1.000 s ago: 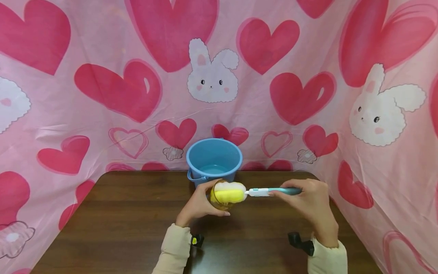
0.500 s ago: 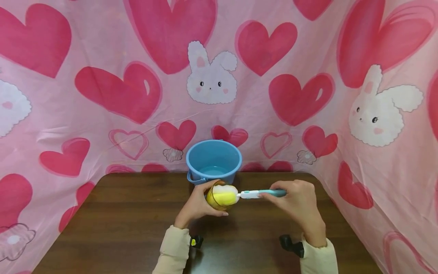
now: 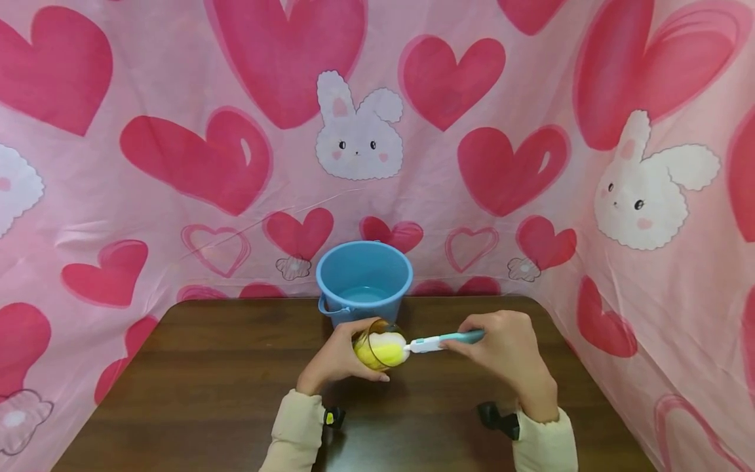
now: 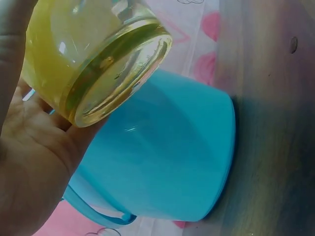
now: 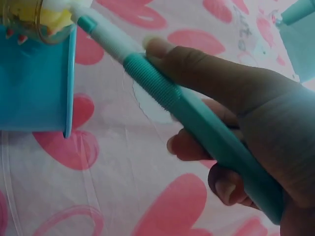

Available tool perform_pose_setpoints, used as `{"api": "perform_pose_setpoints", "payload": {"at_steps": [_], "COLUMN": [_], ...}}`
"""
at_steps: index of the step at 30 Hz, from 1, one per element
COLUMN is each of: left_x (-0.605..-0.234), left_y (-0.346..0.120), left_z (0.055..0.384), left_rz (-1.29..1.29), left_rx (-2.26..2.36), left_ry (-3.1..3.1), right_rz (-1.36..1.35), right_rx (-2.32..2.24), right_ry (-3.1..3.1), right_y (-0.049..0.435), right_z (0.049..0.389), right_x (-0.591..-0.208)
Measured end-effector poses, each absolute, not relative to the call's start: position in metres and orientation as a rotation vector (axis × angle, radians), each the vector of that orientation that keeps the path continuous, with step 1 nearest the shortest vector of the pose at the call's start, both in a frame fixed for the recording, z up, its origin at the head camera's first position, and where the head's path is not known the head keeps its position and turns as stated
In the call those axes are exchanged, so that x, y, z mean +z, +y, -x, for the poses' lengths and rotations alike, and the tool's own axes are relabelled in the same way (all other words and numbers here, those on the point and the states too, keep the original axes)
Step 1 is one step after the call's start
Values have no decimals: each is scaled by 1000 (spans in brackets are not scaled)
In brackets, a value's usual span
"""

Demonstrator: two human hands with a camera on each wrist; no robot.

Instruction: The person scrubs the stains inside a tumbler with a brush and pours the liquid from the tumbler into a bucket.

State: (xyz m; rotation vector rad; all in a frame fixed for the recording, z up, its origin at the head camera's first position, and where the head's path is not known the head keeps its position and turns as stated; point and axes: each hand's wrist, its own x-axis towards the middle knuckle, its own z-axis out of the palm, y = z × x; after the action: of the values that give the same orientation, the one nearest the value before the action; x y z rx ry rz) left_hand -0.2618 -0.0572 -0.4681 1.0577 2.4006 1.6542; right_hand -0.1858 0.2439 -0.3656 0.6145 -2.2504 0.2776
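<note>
My left hand (image 3: 337,359) curls round an amber glass cup (image 4: 93,59), tipped on its side with its mouth toward the right. In my right hand (image 3: 506,347) is the teal and white handle of a sponge brush (image 5: 197,118), gripped between thumb and fingers. The brush's yellow and white sponge head (image 3: 389,349) sits mostly inside the cup, and its base shows at the rim. Both hands hold these things above the table, in front of a blue bucket (image 3: 364,272). In the left wrist view the cup's thick base faces the camera.
The bucket stands at the back of the brown wooden table (image 3: 236,367), its handle (image 3: 333,309) hanging down at the left. A pink cloth (image 3: 436,170) with hearts and rabbits hangs behind and on both sides.
My right hand has moved left, pushing the sponge head deeper into the cup. The cup's mouth has tilted slightly, and the brush now slopes a little more. The left hand keeps its grip.
</note>
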Motion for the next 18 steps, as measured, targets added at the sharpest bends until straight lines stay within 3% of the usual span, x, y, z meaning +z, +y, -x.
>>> {"api": "perform_pose_setpoints", "payload": {"at_steps": [7, 18], "left_x": [-468, -463], "left_y": [-62, -64], "left_z": [263, 262], "left_rz": [-1048, -1067], "left_rx": [1606, 1530], "left_ry": [2368, 2429], "right_rz": [-543, -363], "right_rx": [318, 283], "right_ry": [-2200, -2603], "right_y": [256, 234], "right_z": [185, 166], "right_x": [-363, -351]}}
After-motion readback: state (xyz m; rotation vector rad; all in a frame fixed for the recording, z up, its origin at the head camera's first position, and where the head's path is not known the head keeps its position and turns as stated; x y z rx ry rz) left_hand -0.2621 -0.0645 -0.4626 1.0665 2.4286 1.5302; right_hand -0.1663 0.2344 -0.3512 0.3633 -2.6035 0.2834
